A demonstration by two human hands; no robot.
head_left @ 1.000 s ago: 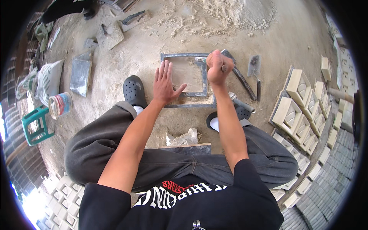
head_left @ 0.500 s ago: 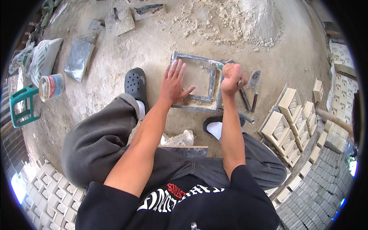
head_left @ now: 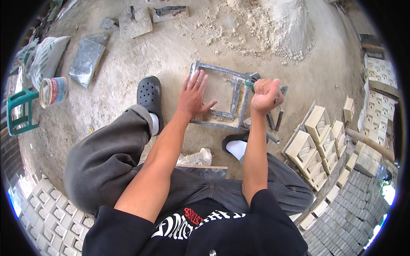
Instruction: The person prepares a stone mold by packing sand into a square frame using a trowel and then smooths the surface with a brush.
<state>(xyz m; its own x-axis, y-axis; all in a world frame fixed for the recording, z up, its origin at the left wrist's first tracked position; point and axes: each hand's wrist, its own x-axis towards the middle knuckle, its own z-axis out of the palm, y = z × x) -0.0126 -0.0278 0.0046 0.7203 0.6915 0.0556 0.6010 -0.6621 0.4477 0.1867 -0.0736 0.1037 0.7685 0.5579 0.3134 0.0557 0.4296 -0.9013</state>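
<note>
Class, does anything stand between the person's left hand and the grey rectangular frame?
Nothing visible does: the left hand is spread open over the left side of the grey frame. Whether the palm touches it is hidden.

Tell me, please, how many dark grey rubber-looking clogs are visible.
2. One dark grey, rubber-looking clog is on the white-socked left foot, left of the bare left hand; the other clog, partly hidden, is on the white-socked right foot.
</note>
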